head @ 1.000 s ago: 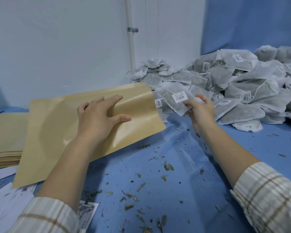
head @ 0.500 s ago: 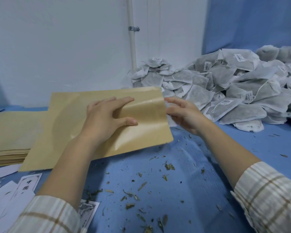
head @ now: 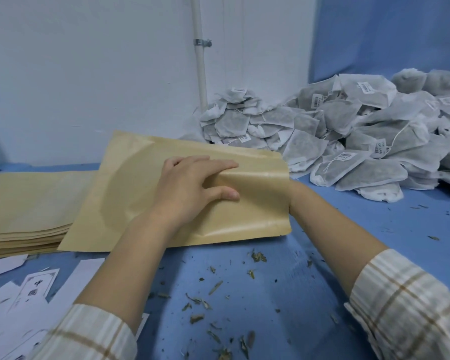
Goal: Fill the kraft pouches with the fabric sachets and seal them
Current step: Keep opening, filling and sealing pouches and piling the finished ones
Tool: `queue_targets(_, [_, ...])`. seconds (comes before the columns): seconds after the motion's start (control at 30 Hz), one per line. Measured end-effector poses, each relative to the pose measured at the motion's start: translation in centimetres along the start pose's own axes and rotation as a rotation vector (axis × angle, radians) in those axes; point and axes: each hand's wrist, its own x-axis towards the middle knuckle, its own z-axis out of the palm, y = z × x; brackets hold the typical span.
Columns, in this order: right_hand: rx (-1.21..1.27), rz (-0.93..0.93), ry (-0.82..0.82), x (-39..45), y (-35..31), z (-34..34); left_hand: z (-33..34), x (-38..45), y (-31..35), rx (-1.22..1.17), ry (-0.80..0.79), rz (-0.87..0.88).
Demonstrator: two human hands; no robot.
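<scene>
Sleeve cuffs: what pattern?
Cream with tan plaid stripes, clearest on the right sleeve in the head view.

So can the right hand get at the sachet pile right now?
Probably not at once: the right hand sits inside the kraft pouch that the left hand holds, only its wrist showing. Once withdrawn, the sachet pile lies close, nothing between.

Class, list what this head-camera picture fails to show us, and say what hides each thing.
- Right hand: inside the kraft pouch; only the right forearm shows.
- Any sachet inside: pouch wall hides it.
- Sachet pile: cut by right edge.
- Sachet labels: too small to read.
</scene>
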Motion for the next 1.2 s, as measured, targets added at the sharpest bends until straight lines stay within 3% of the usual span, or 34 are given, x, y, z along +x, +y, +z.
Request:
queue_targets(0.1, [0.202,-0.233,0.041,0.2,-0.3,0.3,-1.3,0.0,-0.6,0.001,0.091,-0.048])
queue_targets(0.2, [0.248,-0.481,0.435,1.2,0.1,-0.8,-2.9,-0.2,-1.6,-0.035,0.292,-0.117])
queue_targets(0.23, [0.128,-0.479,0.567,1.7,0.7,-1.5,-3.4,-0.3,-2.1,-0.038,0.338,-0.154])
queue_targets(0.3, [-0.395,-0.409,0.72,2.5,2.5,-2.4,-4.0,-0.6,-3.2,-0.039,0.354,-0.22])
queue_targets(0.37, [-0.865,-0.316,0.569,3.3,4.1,-2.7,-4.2,-1.0,-3.9,-0.026,0.293,-0.253])
queue_targets(0.43, [-1.054,-0.24,0.408,4.0,4.7,-1.9,-4.0,-1.3,-4.1,0.01,0.205,-0.248])
queue_targets(0.5, [-1.158,-0.249,0.358,4.5,5.1,-1.2,-3.8,-1.5,-4.2,0.029,0.132,-0.23])
queue_targets(0.63, [-0.966,-0.405,0.54,4.8,4.7,-1.2,-3.3,-1.5,-4.6,0.042,0.067,-0.234])
queue_targets(0.73, [-0.816,-0.366,0.62,4.8,4.6,-0.9,-3.0,-1.4,-4.8,0.057,0.062,-0.242])
queue_targets(0.87, [-1.207,-0.155,0.416,5.3,5.1,0.2,-2.7,-1.3,-4.9,0.079,0.055,-0.228])
queue_targets(0.93, [-1.226,-0.138,0.405,5.3,5.0,0.3,-2.7,-1.3,-5.0,0.076,0.062,-0.213])
queue_targets(1.03, [-1.112,-0.329,0.567,5.3,5.0,0.1,-2.7,-1.3,-5.1,0.058,0.07,-0.217])
queue_targets(1.13, [-0.83,-0.514,0.926,4.3,4.3,0.0,-2.7,-1.3,-5.4,0.069,0.072,-0.236])
queue_targets(1.2, [-0.584,-0.596,1.038,3.4,3.7,-0.1,-2.7,-1.3,-5.6,0.078,0.091,-0.244])
